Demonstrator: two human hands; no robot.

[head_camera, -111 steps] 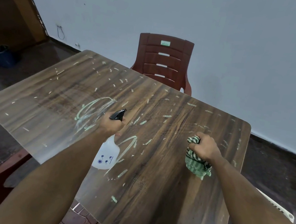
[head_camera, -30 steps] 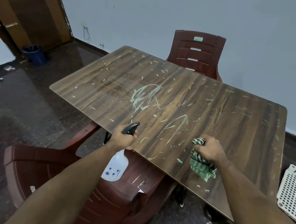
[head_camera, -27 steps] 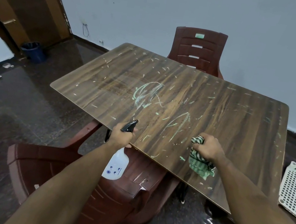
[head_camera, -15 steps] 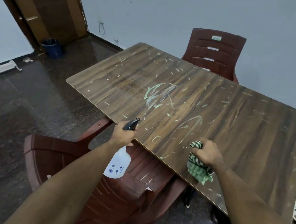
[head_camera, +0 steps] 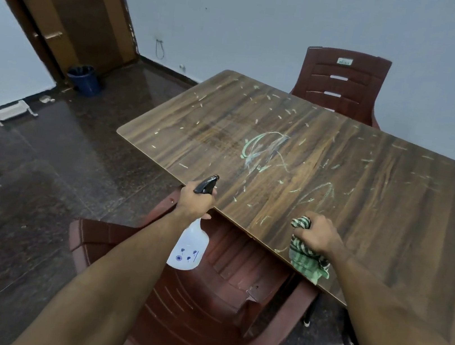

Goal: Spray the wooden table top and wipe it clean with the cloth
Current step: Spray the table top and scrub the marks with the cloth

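Across the middle and right of the view, the wooden table top [head_camera: 350,190] is lying bare except for pale green chalk scribbles [head_camera: 262,151] and many short flecks, which is probably why the person is standing at its near left edge with both tools ready. A red-brown chair [head_camera: 201,301] is sitting tucked under that near edge, and a second chair [head_camera: 343,83] is standing at the far side against the wall. Far to the left, a blue bin [head_camera: 83,80] is waiting by the door; what it is holding cannot be told. The left hand [head_camera: 195,201] is gripping the neck of the spray bottle [head_camera: 189,248], fingers curled round it, the black nozzle [head_camera: 206,184] pointing toward the scribbles, seemingly aiming for a squirt. The bottle's white body is hanging just off the table edge, above the near chair; how much liquid it is carrying cannot be judged. The right hand [head_camera: 319,233] is clenching the green striped cloth [head_camera: 308,258], bunched over the near edge of the table, apparently kept handy for wiping once the surface is wet.
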